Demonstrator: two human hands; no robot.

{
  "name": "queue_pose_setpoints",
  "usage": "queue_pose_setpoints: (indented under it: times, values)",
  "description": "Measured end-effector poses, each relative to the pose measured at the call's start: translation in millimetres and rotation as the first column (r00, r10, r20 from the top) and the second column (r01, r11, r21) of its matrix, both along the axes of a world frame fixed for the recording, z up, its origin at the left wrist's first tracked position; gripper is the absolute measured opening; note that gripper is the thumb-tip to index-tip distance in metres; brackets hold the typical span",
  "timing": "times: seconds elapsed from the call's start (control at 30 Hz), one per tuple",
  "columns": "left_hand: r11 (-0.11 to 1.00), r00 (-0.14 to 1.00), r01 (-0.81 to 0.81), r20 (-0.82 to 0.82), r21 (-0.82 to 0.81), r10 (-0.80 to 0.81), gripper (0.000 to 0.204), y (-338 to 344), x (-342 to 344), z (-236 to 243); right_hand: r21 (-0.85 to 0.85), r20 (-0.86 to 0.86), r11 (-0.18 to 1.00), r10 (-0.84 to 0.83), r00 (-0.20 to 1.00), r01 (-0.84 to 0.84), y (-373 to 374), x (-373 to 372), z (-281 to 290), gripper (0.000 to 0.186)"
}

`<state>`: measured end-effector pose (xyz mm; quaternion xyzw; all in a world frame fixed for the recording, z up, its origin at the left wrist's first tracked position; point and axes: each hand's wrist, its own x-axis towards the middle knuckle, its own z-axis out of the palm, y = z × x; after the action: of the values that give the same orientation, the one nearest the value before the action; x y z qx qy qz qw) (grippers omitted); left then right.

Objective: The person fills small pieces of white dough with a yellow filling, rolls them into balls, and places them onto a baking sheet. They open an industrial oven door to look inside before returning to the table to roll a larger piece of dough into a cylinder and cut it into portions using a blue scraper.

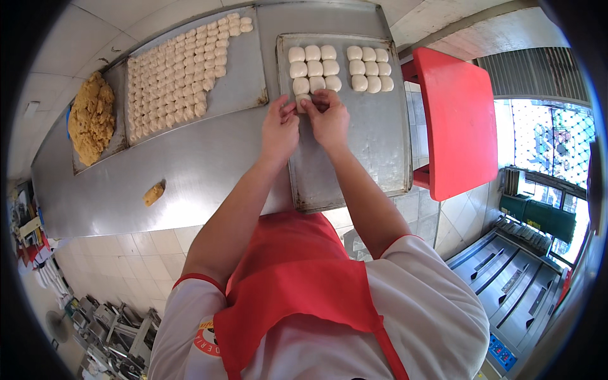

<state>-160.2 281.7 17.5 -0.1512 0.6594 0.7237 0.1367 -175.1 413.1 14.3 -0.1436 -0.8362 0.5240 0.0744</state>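
Observation:
A small pale dough ball (301, 107) is between my two hands at the lower left end of a block of smooth dough balls (313, 68) on the metal baking tray (354, 155). My right hand (330, 121) has its thumb and bent fingers closed on this ball from the right. My left hand (280, 130) has its curled fingertips against the ball's left side. The ball sits close below the block's first column. Fingers partly cover it. A second block of dough balls (370, 68) rests farther right on the same tray.
Left on the steel table (209, 152), another tray (244, 82) bears many small dough pieces (177, 76). Beyond it is a heap of yellowish-brown filling (93, 120); a small lump of it (153, 194) lies nearer me. A red stool (459, 123) stands right of the table.

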Motion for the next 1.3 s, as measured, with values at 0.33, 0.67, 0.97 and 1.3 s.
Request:
queue_pose_setpoints:
  times: [0.33, 0.67, 0.97, 1.3]
  values:
    - [0.975, 0.934, -0.058, -0.356, -0.216, -0.023, 0.063, -114.3, 30.4, 5.3, 0.604, -0.05, 0.767, 0.305, 0.951, -0.215, -12.8, 31.9, 3.7, 0.071]
    - [0.196, 0.881, -0.034, -0.122, -0.98, -0.458, 0.047, -414.8, 151.6, -45.4, 0.405, -0.045, 0.834, 0.428, 0.903, -0.375, -151.1, 90.4, 34.6, 0.061]
    - [0.7, 0.799, -0.167, -0.511, -0.694, -0.317, 0.036, -370.4, 158.5, -40.7, -0.09, 0.09, 0.817, 0.576, 0.812, -0.569, -330.9, 140.4, -2.6, 0.039]
    - [0.462, 0.605, -0.143, -0.447, -0.875, -0.659, 0.042, -396.6, 153.8, -63.3, -0.033, 0.137, 0.888, 0.459, 0.878, -0.459, -330.8, 138.3, -27.9, 0.028]
